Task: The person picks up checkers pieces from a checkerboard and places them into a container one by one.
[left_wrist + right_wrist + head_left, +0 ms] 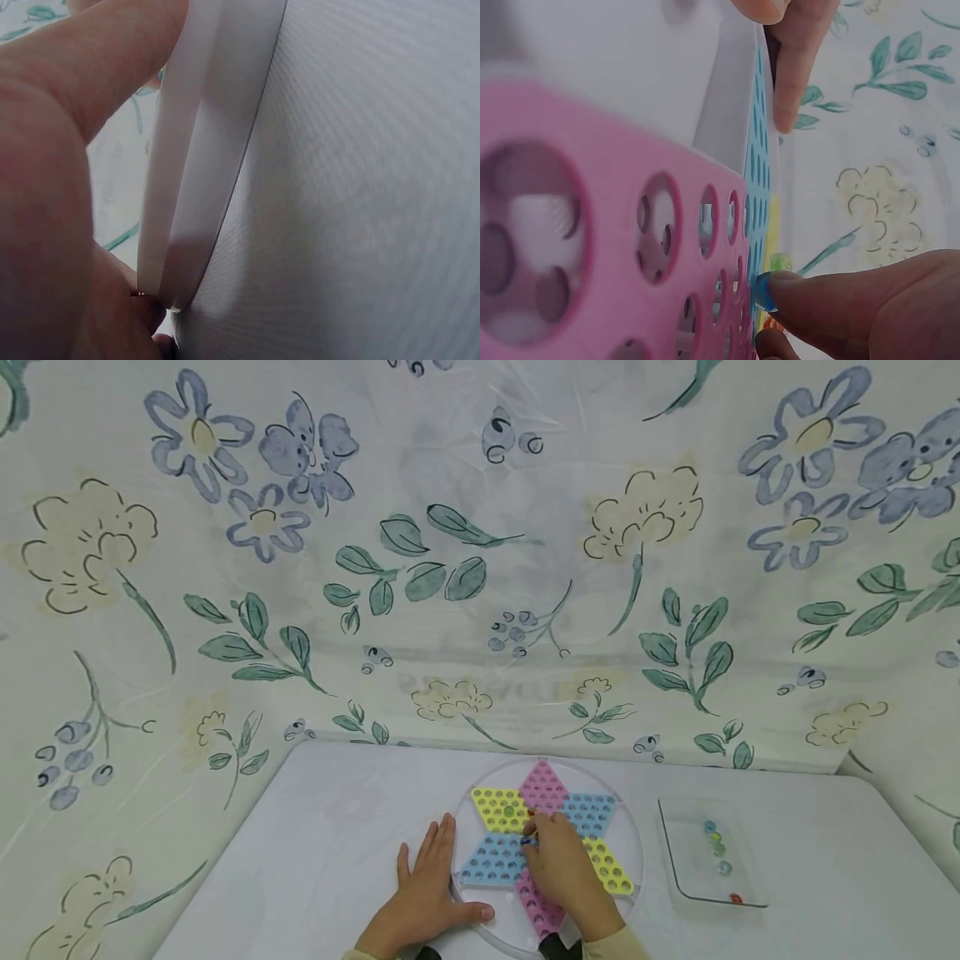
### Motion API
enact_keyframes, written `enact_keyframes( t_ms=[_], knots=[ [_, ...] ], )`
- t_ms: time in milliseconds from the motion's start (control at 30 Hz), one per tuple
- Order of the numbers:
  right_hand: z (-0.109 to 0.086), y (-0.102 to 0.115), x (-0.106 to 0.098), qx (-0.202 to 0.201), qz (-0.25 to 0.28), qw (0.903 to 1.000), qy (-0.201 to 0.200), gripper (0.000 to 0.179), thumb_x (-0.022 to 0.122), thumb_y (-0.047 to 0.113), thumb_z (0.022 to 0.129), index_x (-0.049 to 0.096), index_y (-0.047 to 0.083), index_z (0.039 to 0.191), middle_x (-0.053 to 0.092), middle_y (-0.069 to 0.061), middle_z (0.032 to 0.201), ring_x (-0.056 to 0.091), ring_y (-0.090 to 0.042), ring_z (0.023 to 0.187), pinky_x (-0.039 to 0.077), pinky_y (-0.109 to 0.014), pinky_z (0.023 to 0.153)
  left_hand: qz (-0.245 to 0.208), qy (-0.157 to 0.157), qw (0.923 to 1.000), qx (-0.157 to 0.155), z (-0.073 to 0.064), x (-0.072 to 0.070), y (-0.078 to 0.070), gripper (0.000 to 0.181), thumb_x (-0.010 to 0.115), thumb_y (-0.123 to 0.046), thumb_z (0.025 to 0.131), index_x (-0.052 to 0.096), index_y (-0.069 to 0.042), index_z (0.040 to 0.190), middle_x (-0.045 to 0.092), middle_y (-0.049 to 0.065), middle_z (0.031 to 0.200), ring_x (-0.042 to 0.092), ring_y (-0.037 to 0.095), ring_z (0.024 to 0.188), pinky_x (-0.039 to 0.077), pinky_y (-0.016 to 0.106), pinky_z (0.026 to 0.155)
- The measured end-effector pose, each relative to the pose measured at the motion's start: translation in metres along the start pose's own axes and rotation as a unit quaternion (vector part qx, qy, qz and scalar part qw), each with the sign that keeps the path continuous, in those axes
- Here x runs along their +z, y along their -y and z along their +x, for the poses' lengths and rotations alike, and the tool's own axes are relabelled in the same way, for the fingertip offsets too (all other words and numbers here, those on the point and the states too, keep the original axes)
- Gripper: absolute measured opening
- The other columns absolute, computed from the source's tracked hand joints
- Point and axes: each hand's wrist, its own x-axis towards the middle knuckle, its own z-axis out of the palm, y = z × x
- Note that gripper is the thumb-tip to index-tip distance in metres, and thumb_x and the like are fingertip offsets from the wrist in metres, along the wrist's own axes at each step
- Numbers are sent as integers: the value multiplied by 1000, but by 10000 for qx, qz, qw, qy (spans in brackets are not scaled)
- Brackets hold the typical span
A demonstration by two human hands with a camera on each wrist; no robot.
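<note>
A round Chinese checkers board (588, 814) with pink, yellow and blue points lies on the table. My right hand (558, 864) is over its middle, pinching a blue marble (764, 292) between thumb and finger, right at the board's surface. Just beyond it, a green marble (509, 812) sits in the yellow point, and a red marble (531, 812) shows by the fingertips. My left hand (427, 893) is at the board's left side, fingers straight and thumb across the edge. In the left wrist view, the pale rim (202, 150) stands beside that hand.
To the right of the board stands a clear plastic tray (686, 839) with several marbles (717, 849) in it, one red marble (736, 899) near its front edge. The white table (330, 827) ends at a flower-patterned cloth (450, 643) behind and at the sides.
</note>
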Motion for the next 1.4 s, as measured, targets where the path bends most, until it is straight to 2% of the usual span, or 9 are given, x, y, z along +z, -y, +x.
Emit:
enact_keyframes(
  t_ms=[233, 800, 1400],
  knots=[
    [2, 1, 0, 221, -25, 9997, 64, 13, 70, 9, 92, 67, 4, 103, 56, -6, 95, 54, -17, 84, 51, -39, 76, -32, 23, 10000, 24, 1, -1, -1, 134, 83, -63, 68, 13, 7, 157, 13, 24, 165, 6, 44, 152, -9, 72, 111],
    [-1, 1, 0, 5, -61, 9996, -280, 13, 69, 10, 92, 68, 4, 103, 57, -6, 94, 55, -17, 83, 52, -40, 76, -69, 33, 10000, 64, 2, -1, 2, 134, 83, -64, 68, 13, 8, 157, 13, 24, 165, 6, 44, 152, -10, 72, 111],
    [-12, 5, -14, 105, 129, 9987, -485, 15, 69, 10, 92, 67, 7, 107, 58, -5, 99, 58, -18, 89, 55, -39, 78, -52, 42, 10000, 0, 0, 0, 2, 135, 83, -64, 67, 14, 8, 157, 14, 25, 164, 7, 44, 152, -9, 72, 111]
  ],
)
